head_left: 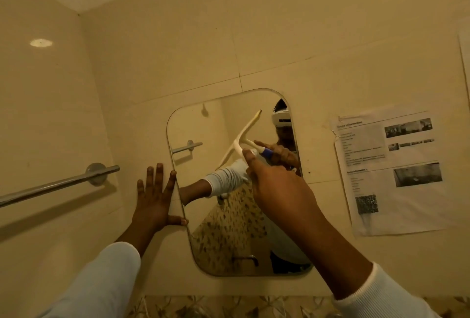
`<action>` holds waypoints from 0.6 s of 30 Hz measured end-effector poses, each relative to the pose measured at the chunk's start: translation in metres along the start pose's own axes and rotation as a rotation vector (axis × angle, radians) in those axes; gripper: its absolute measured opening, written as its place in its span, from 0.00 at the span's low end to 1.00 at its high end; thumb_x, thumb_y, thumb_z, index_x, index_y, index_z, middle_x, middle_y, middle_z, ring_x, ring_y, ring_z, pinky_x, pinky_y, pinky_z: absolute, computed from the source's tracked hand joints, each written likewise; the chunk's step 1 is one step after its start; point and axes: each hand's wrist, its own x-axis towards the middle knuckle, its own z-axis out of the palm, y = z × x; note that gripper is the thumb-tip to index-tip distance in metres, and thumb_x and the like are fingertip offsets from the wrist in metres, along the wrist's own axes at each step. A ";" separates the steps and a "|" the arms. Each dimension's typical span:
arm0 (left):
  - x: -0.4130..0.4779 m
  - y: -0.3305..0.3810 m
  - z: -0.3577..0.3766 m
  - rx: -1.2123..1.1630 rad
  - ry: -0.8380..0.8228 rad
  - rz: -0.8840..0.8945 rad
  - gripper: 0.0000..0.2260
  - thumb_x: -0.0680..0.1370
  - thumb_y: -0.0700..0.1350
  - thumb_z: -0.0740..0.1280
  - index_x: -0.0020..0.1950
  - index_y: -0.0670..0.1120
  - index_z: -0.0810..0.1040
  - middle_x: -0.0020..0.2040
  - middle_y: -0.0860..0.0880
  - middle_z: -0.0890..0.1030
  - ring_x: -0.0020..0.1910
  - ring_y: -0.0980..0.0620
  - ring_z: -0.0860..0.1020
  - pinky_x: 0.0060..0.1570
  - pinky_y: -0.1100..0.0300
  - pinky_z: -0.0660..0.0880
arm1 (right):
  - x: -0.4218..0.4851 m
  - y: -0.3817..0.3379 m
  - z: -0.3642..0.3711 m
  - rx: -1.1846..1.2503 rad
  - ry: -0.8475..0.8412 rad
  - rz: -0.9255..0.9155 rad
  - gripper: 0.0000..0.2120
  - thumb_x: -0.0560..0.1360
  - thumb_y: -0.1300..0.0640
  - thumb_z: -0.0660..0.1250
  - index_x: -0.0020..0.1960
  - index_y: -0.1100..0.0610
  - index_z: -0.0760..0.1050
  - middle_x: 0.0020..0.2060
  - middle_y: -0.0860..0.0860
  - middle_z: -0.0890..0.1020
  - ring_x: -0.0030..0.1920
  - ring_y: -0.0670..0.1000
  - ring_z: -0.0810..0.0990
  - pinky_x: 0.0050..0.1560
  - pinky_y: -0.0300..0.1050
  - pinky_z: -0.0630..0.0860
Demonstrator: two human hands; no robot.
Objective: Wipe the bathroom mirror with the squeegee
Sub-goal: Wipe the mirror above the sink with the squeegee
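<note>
A rounded, frameless mirror (193, 124) hangs on the cream tiled wall in the middle of the view. My right hand (277, 188) is closed around the handle of a cream squeegee (240, 137), whose long blade lies slanted against the upper middle of the glass. The handle's blue part shows only in the reflection. My left hand (155, 198) is spread flat on the wall at the mirror's left edge, its thumb and one fingertip touching the rim. It holds nothing.
A chrome towel bar (61, 184) runs along the left wall. A printed paper sheet (391, 172) is stuck to the wall right of the mirror. A patterned strip (229, 307) runs along the bottom.
</note>
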 end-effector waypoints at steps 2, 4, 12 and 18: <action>0.000 0.000 0.000 0.000 -0.004 -0.004 0.72 0.53 0.80 0.71 0.80 0.54 0.30 0.81 0.38 0.32 0.79 0.33 0.33 0.75 0.28 0.42 | -0.011 0.005 0.005 0.036 0.010 0.036 0.33 0.86 0.54 0.57 0.85 0.40 0.45 0.48 0.51 0.82 0.41 0.47 0.80 0.42 0.47 0.81; 0.001 0.000 0.000 -0.008 -0.010 -0.009 0.72 0.53 0.80 0.71 0.80 0.54 0.29 0.81 0.38 0.32 0.79 0.34 0.32 0.75 0.28 0.42 | -0.022 0.008 0.010 0.071 0.056 0.063 0.31 0.87 0.52 0.55 0.85 0.39 0.45 0.41 0.48 0.79 0.37 0.46 0.79 0.40 0.48 0.82; -0.001 -0.001 0.002 -0.040 0.005 0.020 0.73 0.52 0.78 0.73 0.82 0.52 0.35 0.82 0.38 0.35 0.80 0.32 0.35 0.74 0.27 0.45 | -0.079 0.022 0.032 0.166 0.038 0.248 0.30 0.87 0.45 0.51 0.82 0.33 0.38 0.42 0.46 0.78 0.37 0.43 0.76 0.37 0.40 0.74; 0.000 -0.002 0.002 -0.029 -0.025 0.004 0.73 0.52 0.78 0.74 0.82 0.52 0.35 0.82 0.38 0.34 0.80 0.33 0.35 0.73 0.27 0.45 | -0.126 0.028 0.066 0.187 -0.005 0.392 0.33 0.87 0.43 0.50 0.78 0.33 0.28 0.45 0.44 0.77 0.41 0.41 0.76 0.42 0.34 0.73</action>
